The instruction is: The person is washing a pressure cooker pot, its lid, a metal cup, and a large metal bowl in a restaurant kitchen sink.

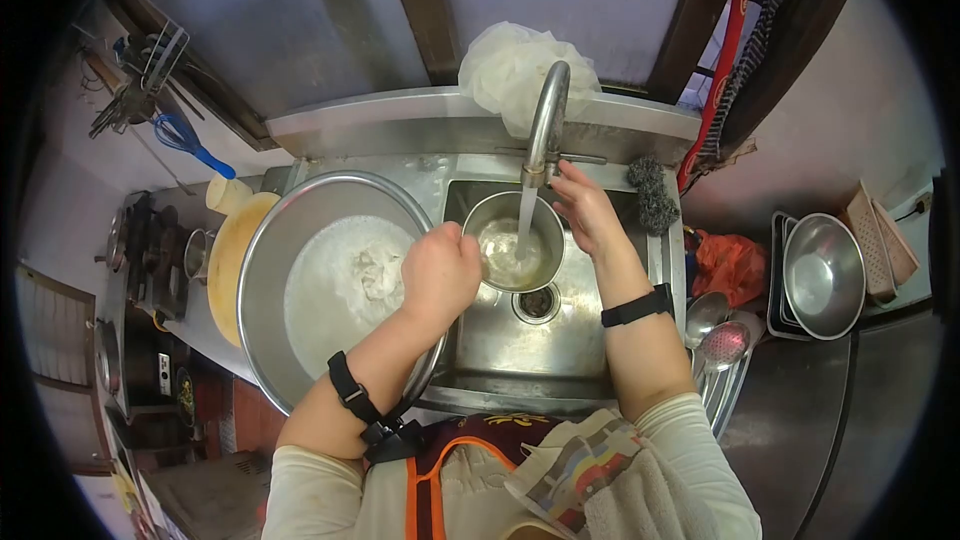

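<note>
Under the running tap (545, 125), a round metal pot (520, 283) has water in its bottom, with a stream falling into it. My left hand (440, 273) is closed in a fist at the pot's left side, gripping it; whatever handle there is stays hidden inside the fist. To the right of the pot, my right hand (587, 208) is open, its fingers stretched toward the tap's base and lever. Left of the sink, a large steel basin (262, 280) holds cloudy white water with a pale, soft-looking mass (378, 273) in it.
The sink (525, 360) has its drain (536, 303) below the pot. A steel wool scrubber (652, 195) lies at the right edge. A whitish mesh bundle (520, 70) is behind the tap. A metal bowl (824, 275) and skimmers (722, 345) stand right; a blue whisk (195, 145) hangs left.
</note>
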`<state>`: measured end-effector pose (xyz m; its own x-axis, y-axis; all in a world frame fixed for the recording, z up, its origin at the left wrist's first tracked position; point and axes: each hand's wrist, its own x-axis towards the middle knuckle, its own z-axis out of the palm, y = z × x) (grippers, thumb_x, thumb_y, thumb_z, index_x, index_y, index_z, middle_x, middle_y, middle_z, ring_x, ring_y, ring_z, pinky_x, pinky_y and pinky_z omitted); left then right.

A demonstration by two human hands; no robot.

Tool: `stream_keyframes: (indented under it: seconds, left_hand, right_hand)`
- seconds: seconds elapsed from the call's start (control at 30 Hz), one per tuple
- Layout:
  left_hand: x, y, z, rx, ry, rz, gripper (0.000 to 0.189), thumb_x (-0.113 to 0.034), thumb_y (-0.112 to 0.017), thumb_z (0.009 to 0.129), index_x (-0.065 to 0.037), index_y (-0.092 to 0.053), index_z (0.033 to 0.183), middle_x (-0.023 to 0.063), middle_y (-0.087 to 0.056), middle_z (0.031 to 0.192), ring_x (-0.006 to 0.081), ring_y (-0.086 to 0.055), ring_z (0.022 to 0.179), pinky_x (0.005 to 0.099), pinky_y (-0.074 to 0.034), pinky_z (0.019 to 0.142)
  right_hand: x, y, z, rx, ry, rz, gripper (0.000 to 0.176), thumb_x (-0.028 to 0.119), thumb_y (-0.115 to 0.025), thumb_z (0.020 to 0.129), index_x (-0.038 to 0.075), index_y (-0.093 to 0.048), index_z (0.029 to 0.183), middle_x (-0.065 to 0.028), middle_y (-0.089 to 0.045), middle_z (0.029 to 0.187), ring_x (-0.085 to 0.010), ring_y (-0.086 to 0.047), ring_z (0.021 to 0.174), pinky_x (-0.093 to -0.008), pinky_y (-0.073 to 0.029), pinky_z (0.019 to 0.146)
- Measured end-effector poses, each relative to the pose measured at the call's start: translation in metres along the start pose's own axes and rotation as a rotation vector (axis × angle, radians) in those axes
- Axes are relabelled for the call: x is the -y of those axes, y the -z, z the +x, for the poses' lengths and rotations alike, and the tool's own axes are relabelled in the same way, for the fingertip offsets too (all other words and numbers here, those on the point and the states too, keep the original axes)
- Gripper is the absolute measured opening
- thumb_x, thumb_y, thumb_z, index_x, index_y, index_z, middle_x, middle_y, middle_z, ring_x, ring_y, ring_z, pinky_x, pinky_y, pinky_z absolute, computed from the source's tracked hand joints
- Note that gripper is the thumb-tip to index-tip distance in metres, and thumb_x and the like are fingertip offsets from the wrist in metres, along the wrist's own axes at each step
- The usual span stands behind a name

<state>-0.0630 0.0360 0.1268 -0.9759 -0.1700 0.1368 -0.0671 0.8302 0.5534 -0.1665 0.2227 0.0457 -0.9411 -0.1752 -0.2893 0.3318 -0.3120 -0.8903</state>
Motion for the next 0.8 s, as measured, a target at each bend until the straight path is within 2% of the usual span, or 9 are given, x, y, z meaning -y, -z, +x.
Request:
stream_keyframes:
  seconds: [0.17, 0.27, 0.37, 0.47, 0.6, 0.67, 0.8]
  left_hand:
    - [0.001, -0.006, -0.002, 0.052, 0.018, -0.055, 0.022, -0.015, -0.049, 0.078, 0.000, -0.049, 0.063, 0.0233, -0.056, 0.065, 0.0410, -0.055, 0.065, 0.0484, -0.043, 0.061]
    - [-0.002, -0.010, -0.003, 0.063, 0.032, -0.090, 0.022, -0.015, -0.049, 0.078, 0.001, -0.049, 0.063, 0.0236, -0.055, 0.065, 0.0414, -0.055, 0.065, 0.0482, -0.043, 0.061]
    - [-0.003, -0.012, -0.003, 0.063, 0.029, -0.128, 0.023, -0.015, -0.050, 0.078, 0.001, -0.049, 0.062, 0.0236, -0.054, 0.064, 0.0416, -0.054, 0.064, 0.0477, -0.042, 0.060]
    - [-0.006, -0.012, -0.005, 0.057, 0.023, -0.153, 0.023, -0.015, -0.050, 0.078, 0.001, -0.048, 0.061, 0.0236, -0.054, 0.065, 0.0416, -0.054, 0.064, 0.0471, -0.042, 0.060]
    - [-0.006, -0.012, -0.007, 0.042, -0.047, -0.129, 0.020, -0.015, -0.049, 0.079, 0.001, -0.053, 0.067, 0.0217, -0.057, 0.070, 0.0395, -0.056, 0.068, 0.0452, -0.044, 0.062]
    - [-0.006, -0.014, -0.008, 0.004, -0.089, -0.123, 0.018, -0.015, -0.049, 0.079, 0.000, -0.057, 0.075, 0.0198, -0.058, 0.074, 0.0378, -0.057, 0.071, 0.0440, -0.045, 0.063]
    - [-0.011, -0.010, -0.011, -0.052, -0.167, -0.039, 0.021, -0.016, -0.049, 0.080, -0.001, -0.061, 0.089, 0.0169, -0.060, 0.080, 0.0354, -0.058, 0.075, 0.0423, -0.046, 0.065]
  right_hand:
    - [-0.001, 0.007, 0.000, 0.094, -0.008, -0.102, 0.070, 0.018, -0.055, 0.081, 0.005, -0.018, 0.140, -0.0129, -0.026, 0.143, -0.0195, -0.031, 0.127, -0.0339, -0.027, 0.096]
    - [-0.006, 0.013, 0.005, 0.132, 0.003, -0.174, 0.066, 0.010, -0.051, 0.084, 0.006, -0.016, 0.140, -0.0138, -0.021, 0.145, -0.0204, -0.025, 0.131, -0.0329, -0.025, 0.099]
    - [-0.013, 0.014, 0.012, 0.161, 0.086, -0.217, 0.062, 0.002, -0.046, 0.085, 0.008, -0.018, 0.140, -0.0149, -0.020, 0.145, -0.0213, -0.023, 0.132, -0.0298, -0.023, 0.102]
    - [-0.007, 0.012, 0.010, 0.127, 0.075, -0.349, 0.059, -0.001, -0.044, 0.085, 0.008, -0.022, 0.139, -0.0160, -0.026, 0.142, -0.0231, -0.028, 0.130, -0.0273, -0.023, 0.102]
    - [-0.003, 0.012, 0.009, 0.121, 0.102, -0.475, 0.057, 0.002, -0.045, 0.085, 0.009, -0.026, 0.138, -0.0171, -0.032, 0.139, -0.0242, -0.032, 0.128, -0.0300, -0.027, 0.101]
    - [-0.007, 0.015, 0.013, 0.126, 0.139, -0.541, 0.056, 0.003, -0.046, 0.085, 0.010, -0.028, 0.138, -0.0184, -0.034, 0.138, -0.0258, -0.032, 0.128, -0.0323, -0.029, 0.101]
    - [-0.008, 0.016, 0.012, 0.041, 0.310, -1.052, 0.055, 0.004, -0.046, 0.082, 0.012, -0.034, 0.135, -0.0136, -0.034, 0.138, -0.0274, -0.032, 0.128, -0.0400, -0.030, 0.101]
